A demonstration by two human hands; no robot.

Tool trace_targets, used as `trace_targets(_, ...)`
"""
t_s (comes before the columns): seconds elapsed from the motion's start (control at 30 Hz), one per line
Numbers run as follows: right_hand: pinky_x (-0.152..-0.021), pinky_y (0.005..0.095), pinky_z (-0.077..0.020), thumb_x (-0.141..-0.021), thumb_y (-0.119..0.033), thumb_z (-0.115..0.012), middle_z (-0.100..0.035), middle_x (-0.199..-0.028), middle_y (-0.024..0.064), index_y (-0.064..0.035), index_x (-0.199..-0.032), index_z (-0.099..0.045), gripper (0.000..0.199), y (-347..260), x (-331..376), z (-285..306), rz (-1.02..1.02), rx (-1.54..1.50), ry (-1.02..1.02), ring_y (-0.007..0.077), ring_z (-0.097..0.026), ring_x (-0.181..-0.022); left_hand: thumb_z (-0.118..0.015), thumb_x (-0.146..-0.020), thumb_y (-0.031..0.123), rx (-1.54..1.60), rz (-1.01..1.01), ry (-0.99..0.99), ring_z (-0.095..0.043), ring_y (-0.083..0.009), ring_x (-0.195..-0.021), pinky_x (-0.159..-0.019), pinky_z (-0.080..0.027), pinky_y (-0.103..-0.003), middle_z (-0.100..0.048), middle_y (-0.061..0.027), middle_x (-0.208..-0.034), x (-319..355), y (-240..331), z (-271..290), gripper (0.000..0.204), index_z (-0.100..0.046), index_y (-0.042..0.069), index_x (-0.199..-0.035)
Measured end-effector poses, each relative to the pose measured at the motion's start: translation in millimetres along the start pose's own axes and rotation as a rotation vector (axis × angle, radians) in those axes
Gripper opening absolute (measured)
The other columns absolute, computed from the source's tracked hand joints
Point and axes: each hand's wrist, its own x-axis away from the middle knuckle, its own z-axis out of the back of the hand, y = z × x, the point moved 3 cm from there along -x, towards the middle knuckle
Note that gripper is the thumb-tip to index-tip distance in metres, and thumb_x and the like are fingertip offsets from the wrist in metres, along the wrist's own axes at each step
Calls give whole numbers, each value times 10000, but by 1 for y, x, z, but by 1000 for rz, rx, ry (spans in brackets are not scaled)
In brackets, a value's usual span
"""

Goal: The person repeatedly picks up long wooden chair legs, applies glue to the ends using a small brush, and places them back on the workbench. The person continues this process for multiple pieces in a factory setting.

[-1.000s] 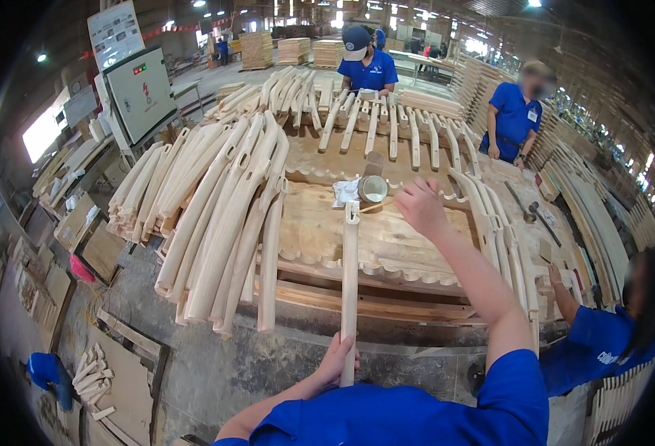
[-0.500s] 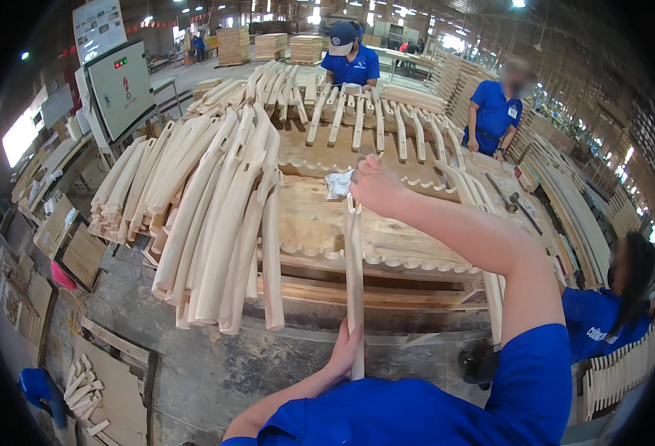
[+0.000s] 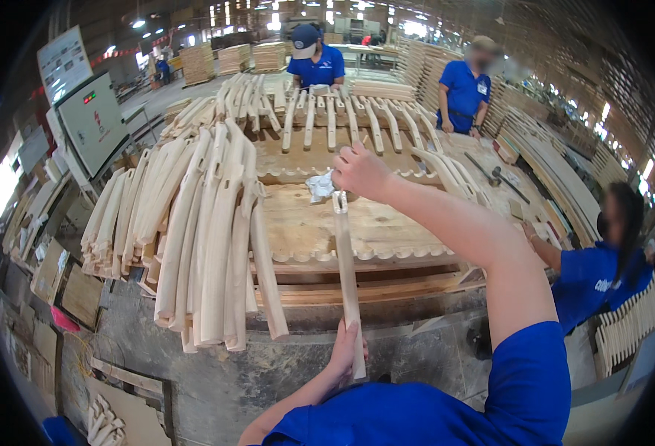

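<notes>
A pale wooden chair-leg-like piece (image 3: 347, 275) points away from me, its far end slotted and resting at the worktable's (image 3: 297, 223) scalloped front part. My left hand (image 3: 347, 348) is wrapped round its near end, close to my body. Just above the slotted end is my right hand (image 3: 361, 172), its fingers closed in a pinch; what they hold is hidden or too small to name. A crumpled white paper or cloth (image 3: 320, 186) lies on the board beside my right hand.
Many similar wooden pieces (image 3: 216, 238) are heaped at the left, overhanging the table edge. More pieces (image 3: 331, 123) stand in a row at the back. A hammer (image 3: 507, 182) lies at the right. Co-workers in blue (image 3: 318, 65) stand across the table and at the right (image 3: 602, 275).
The view has shifted, so the table and co-workers sit further left. My left hand still grips the wooden piece; my right hand stays closed near its slotted end.
</notes>
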Motion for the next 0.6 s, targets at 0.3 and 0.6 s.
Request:
trace_targets(0.3, -615, 336, -443, -773, -158, -605, -605, -734, 69, -55, -749, -599, 106, 57, 157, 5, -1096, -1017, -68, 205, -586, -698, -576, -770, 20, -222, -195, 36, -510, -157, -502, -405, -437, -285, -487, -72, -719, -2, 21, -44, 436, -335, 61, -1132)
trace_targets(0.6, -503, 186, -327, -863, -121, -585, -496, -641, -32, -29, -811, -561, 108, 6, 421, 60, -1810, -1465, 366, 30, -430, -565, -518, -728, 38, -445, -405, -100, -507, -158, -646, -562, -457, -302, -478, -92, -829, -137, 47, -203, 377, -367, 41, -1073)
